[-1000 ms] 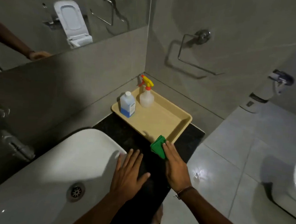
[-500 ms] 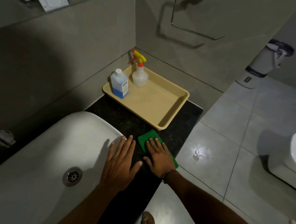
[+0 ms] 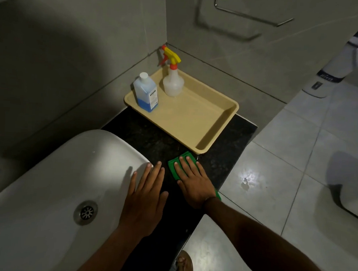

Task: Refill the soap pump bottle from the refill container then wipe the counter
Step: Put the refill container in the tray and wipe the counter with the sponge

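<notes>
A tan tray (image 3: 216, 125) in the corner holds a refill bottle (image 3: 145, 93), blue liquid low in it, beside a clear spray bottle (image 3: 173, 80). The right hand (image 3: 194, 182) lies flat, fingers spread, pressing a green cloth (image 3: 173, 163) onto the dark surface (image 3: 152, 138) just below the tray's near corner. The left hand (image 3: 147, 198) rests open on the sink (image 3: 44, 190) rim, holding nothing.

Dark speckled stone tabletop (image 3: 144, 131) set into a tiled corner. Resting directly on it — a white basin (image 3: 44, 190) at the left, a beige tray (image 3: 216, 133) pushed towards the corner, and a green cloth (image 3: 175, 163) lying flat just in front of the tray's near corner. The right hand (image 3: 194, 184) lies flat on the cloth; the left hand (image 3: 144, 202) lies flat beside it, fingertips touching the basin rim.
</notes>
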The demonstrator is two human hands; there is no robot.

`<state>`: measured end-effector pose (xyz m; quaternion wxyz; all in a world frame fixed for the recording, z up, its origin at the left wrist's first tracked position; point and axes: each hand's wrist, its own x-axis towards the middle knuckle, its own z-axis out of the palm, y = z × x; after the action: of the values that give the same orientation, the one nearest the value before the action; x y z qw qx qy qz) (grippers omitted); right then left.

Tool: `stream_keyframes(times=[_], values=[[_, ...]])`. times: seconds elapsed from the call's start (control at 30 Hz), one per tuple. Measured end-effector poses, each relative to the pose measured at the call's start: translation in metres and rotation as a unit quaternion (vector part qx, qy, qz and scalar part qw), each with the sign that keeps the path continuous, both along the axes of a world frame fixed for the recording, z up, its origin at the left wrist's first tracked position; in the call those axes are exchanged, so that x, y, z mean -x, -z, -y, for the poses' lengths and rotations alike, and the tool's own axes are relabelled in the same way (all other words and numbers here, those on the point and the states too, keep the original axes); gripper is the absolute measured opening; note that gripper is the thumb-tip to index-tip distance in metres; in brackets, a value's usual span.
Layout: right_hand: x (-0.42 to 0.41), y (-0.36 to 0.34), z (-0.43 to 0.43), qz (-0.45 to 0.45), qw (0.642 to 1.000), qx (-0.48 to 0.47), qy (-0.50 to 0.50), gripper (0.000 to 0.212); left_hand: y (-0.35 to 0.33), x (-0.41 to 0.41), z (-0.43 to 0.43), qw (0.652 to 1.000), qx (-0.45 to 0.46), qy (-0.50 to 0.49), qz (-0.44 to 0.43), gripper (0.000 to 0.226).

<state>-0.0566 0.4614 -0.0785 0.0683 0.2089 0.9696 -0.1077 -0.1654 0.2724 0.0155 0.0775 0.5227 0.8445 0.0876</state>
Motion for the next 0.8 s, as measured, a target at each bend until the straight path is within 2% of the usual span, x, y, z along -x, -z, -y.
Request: stream_keyframes(times=[0.17,0.3,0.4,0.57,0.7,0.8], values=[[0.014,0.001,0.044,-0.020,0.999,0.006,-0.027,0.064,0.002,0.000,0.000,1.000,0.008,0.007,-0.008,0.062],[-0.032,0.008,0.077,-0.038,0.996,0.003,-0.080,0.062,0.001,-0.001,0.003,1.000,0.019,0.008,-0.005,0.065],[-0.064,0.007,0.063,-0.009,0.994,-0.005,-0.107,0.065,-0.001,-0.004,0.014,1.000,0.022,0.020,-0.011,0.068],[-0.038,-0.011,0.052,0.024,0.999,0.009,-0.038,0.064,0.001,-0.010,0.042,0.998,0.021,0.051,-0.034,0.070],[-0.014,-0.009,0.118,0.016,1.000,0.019,-0.018,0.066,0.001,-0.012,0.062,0.996,0.016,0.074,-0.044,0.073],[-0.027,-0.008,0.160,0.008,1.000,0.021,-0.001,0.065,-0.001,-0.013,0.087,0.994,0.018,0.097,-0.046,0.074]])
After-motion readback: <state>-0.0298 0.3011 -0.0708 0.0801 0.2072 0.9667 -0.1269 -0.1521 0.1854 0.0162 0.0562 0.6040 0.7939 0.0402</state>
